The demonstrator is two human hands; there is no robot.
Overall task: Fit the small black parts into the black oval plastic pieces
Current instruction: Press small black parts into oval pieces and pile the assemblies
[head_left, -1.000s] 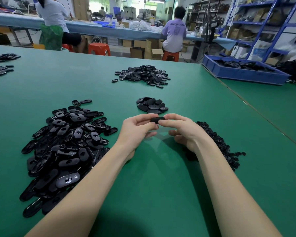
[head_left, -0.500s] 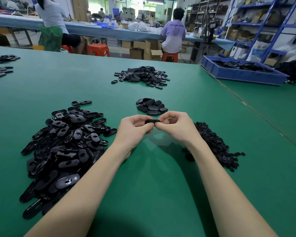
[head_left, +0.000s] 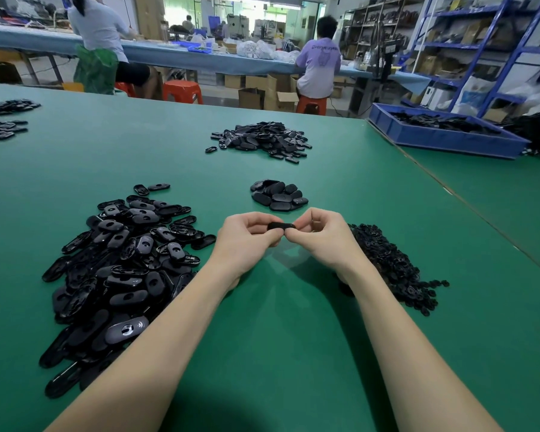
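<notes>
Bench [head_left: 293, 353]: flat, with a smooth green top.
Oval piece [head_left: 280, 226]: black, shiny plastic, long and round at the ends. It sits in the middle, above the bench, held between both hands. Only its thin edge shows.
Left hand [head_left: 247, 241]: the grip is closed, with thumb and curled fingers pinching the left end of the oval piece.
Right hand [head_left: 320, 236]: the grip is closed too, with fingertips pinching the right end of the oval piece.
Small part: I cannot tell if one is inside the oval piece; the fingers hide it.
Big pile [head_left: 122, 269]: at 9 o'clock from the hands, lots of black oval shells, some with a round hole, some hollow side up.
Small parts pile [head_left: 396, 266]: at 3 o'clock, tiny black bumpy bits, partly hidden behind the right arm.
Little stack [head_left: 278, 195]: at 12 o'clock, just past the hands, a few smooth black ovals.
Far pile [head_left: 262, 140]: further at 12 o'clock, more black ovals.
Blue tray [head_left: 443, 140]: at 2 o'clock, plastic, with dark things inside, too far to make out.
</notes>
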